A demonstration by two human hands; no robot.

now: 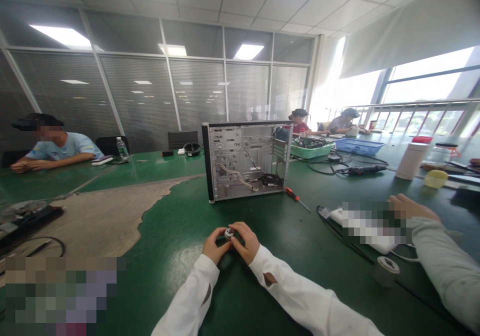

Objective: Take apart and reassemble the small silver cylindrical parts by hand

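In front of me, both hands hold a small round grey-white piece just above the green table. Its exact kind is too small to make out. My left hand pinches it from the left, thumb and fingers closed round its edge. From the right, my right hand grips the same piece between thumb and fingertips. Beyond my hands stands an open computer case, its inside facing me, with loose cables and a black fan at the bottom. An orange-handled screwdriver lies at its right corner.
A co-worker's grey sleeve reaches in at right beside a white power strip. Farther back are a green basket, a blue basket and a white bottle. Torn brown covering lies left. Several people sit around.
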